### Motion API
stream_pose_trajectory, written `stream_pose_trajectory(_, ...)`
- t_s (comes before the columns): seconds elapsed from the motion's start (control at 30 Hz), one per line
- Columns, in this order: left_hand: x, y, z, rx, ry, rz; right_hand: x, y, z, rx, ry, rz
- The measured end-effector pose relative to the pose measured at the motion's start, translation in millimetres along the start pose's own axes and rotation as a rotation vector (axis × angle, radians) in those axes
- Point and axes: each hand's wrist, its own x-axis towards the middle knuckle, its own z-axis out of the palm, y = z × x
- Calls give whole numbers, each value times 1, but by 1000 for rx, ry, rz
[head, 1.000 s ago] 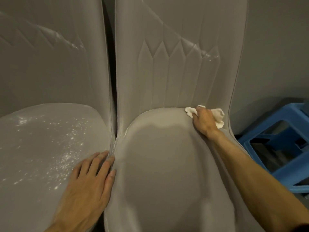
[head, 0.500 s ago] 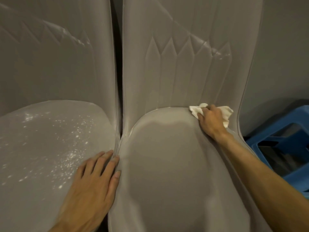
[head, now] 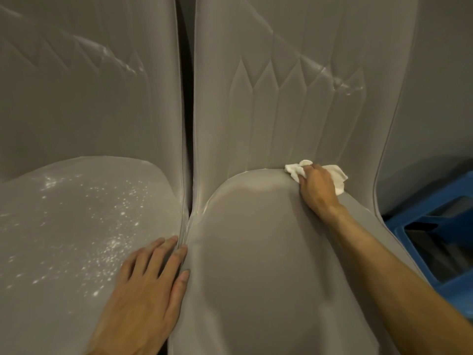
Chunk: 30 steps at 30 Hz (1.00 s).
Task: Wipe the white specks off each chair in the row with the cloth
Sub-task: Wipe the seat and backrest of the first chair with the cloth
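Left hand (head: 146,285) lies flat and open, unmoved, on the speckled left chair (head: 64,226). Our right hand (head: 317,188), clutching the cloth (head: 337,175), has barely shifted along the right chair (head: 256,252) back crease; seat looks clean. Two chairs, one cloth, one blue crate (head: 435,239).

R hand (head: 318,189) w/ cloth (head: 337,179) barely shifts along seat-back crease of right chair (head: 256,252); head cam drifts left, blue stool (head: 435,239) slides toward frame edge.
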Motion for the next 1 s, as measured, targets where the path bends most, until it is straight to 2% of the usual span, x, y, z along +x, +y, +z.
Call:
stream_pose_trajectory(0.07, 1, 1, 1, -2, 13, 0, 6, -18, 14, 87, 16, 104)
stream_pose_trajectory(0.13, 2, -1, 2, -3, 20, -1, 14, -44, 36, 138, 42, 119)
stream_pose_trajectory(0.17, 1, -1, 2, 0, 22, 1, 15, -55, 50, 150, 27, 81)
stream_pose_trajectory(0.23, 1, -1, 2, 5, 22, 8, 15, -76, 65, 143, -123, -6)
stream_pose_trajectory(0.3, 0, 0, 3, 5, 22, 9, 16, -81, 58, -8, -223, -153)
stream_pose_trajectory(0.37, 0, 1, 3, 9, 22, 7, 17, -64, 48, -12, -150, -226)
stream_pose_trajectory(0.43, 1, 3, 2, 13, 16, 3, 17, -42, 43, -40, -80, -168)
stream_pose_trajectory(0.5, 1, 4, 1, 11, 2, 0, 18, -47, 53, -45, -80, -68)
stream_pose_trajectory(0.57, 1, 2, -1, 11, -12, 5, 14, -81, 70, 32, -101, -71)
stream_pose_trajectory(0.63, 0, 0, -3, 18, -33, 12, 5, -106, 81, 60, -116, -180)
stream_pose_trajectory(0.73, -2, -1, -3, 22, -49, 12, 4, -98, 65, 125, -223, -327)
stream_pose_trajectory(0.9, 0, 2, -4, 23, -63, 3, 15, -86, 52, -10, -207, -153)
stream_pose_trajectory(1.0, 0, 2, -7, 13, -75, -3, -13, -127, 63, 94, -235, -248)
